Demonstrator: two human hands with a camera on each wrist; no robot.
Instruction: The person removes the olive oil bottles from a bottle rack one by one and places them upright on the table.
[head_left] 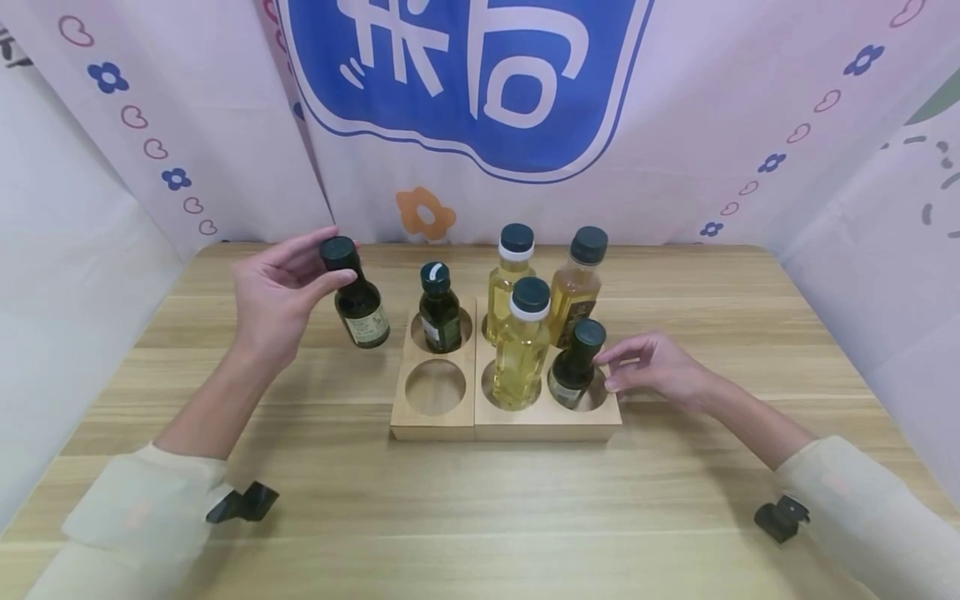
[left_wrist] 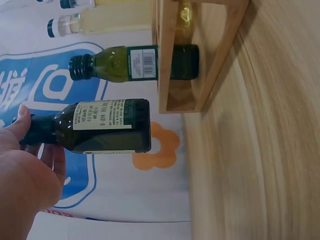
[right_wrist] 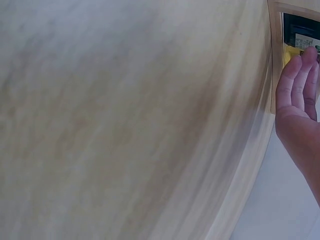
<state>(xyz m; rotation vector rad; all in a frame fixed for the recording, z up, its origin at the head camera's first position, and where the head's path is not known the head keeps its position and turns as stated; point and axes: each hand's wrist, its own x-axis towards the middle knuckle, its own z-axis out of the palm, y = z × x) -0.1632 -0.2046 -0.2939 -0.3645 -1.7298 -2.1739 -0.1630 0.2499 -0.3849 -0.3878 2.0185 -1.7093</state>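
A dark bottle (head_left: 365, 315) is held by the left hand (head_left: 272, 302), whose thumb and fingers are closed around the cap and the neck; in the left wrist view its base seems to be lifted above the tabletop (head_left: 510, 508). The bottle is found to the left of the wooden rack (head_left: 431, 433), near it but not touching. It is probably taken from the top so that the body and its label are left free, and a narrow neck can be pinched more easily than a wide body. In the back left hole of the rack a second dark bottle (head_left: 441, 327) is placed upright; in front of it is seen the bare bottom of a round hole (head_left: 435, 388). In the right part, two bottles of pale oil (head_left: 517, 358) and one amber bottle (head_left: 572, 302) are kept standing, likely because the walls of the holes prevent them from tipping. A small dark bottle (head_left: 568, 372) is set in the front right hole. Beside it the right hand (head_left: 654, 368) is held with loosely stretched fingers and thumb apart; whether the glass is touched by the fingertips cannot be told, but light steadying may be intended.
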